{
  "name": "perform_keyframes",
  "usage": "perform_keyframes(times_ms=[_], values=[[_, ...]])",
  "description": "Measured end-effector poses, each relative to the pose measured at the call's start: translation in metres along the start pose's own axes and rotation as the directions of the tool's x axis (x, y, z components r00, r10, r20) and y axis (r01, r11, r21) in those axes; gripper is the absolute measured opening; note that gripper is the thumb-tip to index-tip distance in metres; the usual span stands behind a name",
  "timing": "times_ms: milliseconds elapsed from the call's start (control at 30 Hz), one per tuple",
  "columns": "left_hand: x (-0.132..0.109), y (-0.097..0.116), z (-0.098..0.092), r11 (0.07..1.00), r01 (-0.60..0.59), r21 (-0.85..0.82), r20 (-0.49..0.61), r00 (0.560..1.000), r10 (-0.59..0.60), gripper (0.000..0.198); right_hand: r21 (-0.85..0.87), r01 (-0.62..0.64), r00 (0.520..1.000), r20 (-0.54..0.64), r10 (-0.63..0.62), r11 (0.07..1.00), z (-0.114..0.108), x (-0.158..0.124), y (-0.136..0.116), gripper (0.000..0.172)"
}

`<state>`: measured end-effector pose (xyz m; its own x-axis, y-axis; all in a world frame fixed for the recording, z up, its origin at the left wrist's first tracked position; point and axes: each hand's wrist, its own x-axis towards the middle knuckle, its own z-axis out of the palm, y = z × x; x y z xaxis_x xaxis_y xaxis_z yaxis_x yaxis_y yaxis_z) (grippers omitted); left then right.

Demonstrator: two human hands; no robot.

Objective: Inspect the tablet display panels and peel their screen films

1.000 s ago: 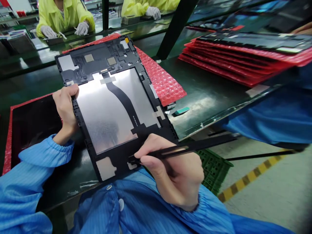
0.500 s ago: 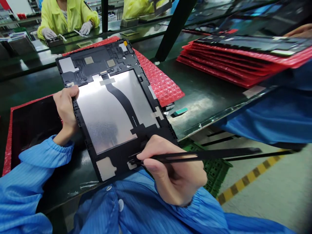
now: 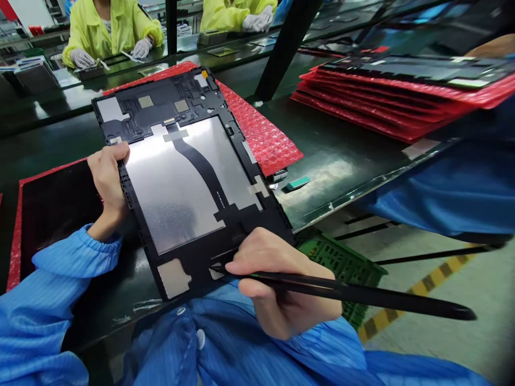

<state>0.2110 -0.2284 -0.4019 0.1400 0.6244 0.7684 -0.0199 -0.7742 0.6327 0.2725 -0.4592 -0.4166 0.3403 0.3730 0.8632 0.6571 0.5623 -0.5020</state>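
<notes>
My left hand [image 3: 108, 179] grips the left edge of a tablet screen frame [image 3: 177, 214], thumb on top. The frame is tilted up toward me and shows its inner side: a shiny metal plate, a black flex cable [image 3: 200, 163] and several pale adhesive patches. A pair of black tweezers [image 3: 362, 292] is held in my right hand [image 3: 285, 284], pinched between thumb and fingers. The tweezers' tips touch or hover just over a small pale patch [image 3: 216, 272] near the frame's lower edge. Whether they grip it, I cannot tell.
Red bubble wrap [image 3: 265, 128] lies behind the frame. Left of it, a dark panel [image 3: 56, 212] rests on red wrap. A stack of red bubble-wrap sheets [image 3: 386, 107] stands at right. A green crate [image 3: 341, 268] sits below the table edge. Co-workers in yellow work across the bench.
The tweezers have swung so their rear end points lower and nearer me, the tips staying by the small patch. My left hand and the frame have hardly moved.
</notes>
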Motion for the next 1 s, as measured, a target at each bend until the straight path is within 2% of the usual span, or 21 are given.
perform_keyframes(times_ms=[167,300,367,533,700,833,1000], values=[[0.0003,-0.0014,-0.0002,0.995,-0.061,0.075,0.003,0.998,0.061,0.026,-0.017,-0.014,0.998,0.068,0.015,1.0,-0.0006,-0.0003,-0.0004,0.021],[-0.0001,-0.0012,0.0,0.995,-0.062,0.073,-0.001,0.998,0.063,0.024,0.001,-0.031,1.0,-0.001,0.031,1.0,-0.0002,-0.0012,-0.0007,0.021],[0.0,-0.0004,0.0004,0.996,-0.057,0.074,-0.01,0.998,0.058,0.025,-0.008,-0.035,0.999,-0.003,0.035,0.999,-0.0012,-0.0009,-0.0014,0.021],[0.0011,0.0026,0.0014,0.996,0.002,0.088,-0.013,1.0,-0.001,0.029,-0.063,-0.081,0.991,0.101,0.087,0.995,-0.0055,0.0002,-0.0039,0.02],[0.0022,0.0062,0.0013,0.993,0.041,0.108,-0.001,0.999,-0.041,0.032,-0.031,-0.08,0.996,0.042,0.082,0.996,-0.0064,-0.001,-0.0037,0.021],[0.0018,0.0047,0.0008,0.994,0.011,0.106,-0.022,1.0,-0.009,0.031,-0.059,-0.088,0.988,0.122,0.094,0.994,-0.0076,0.0,-0.0042,0.022],[0.0026,0.0023,0.0,0.996,-0.008,0.089,0.002,1.0,0.008,0.028,-0.038,-0.082,0.99,0.114,0.085,0.996,-0.0066,0.0001,-0.0043,0.022]])
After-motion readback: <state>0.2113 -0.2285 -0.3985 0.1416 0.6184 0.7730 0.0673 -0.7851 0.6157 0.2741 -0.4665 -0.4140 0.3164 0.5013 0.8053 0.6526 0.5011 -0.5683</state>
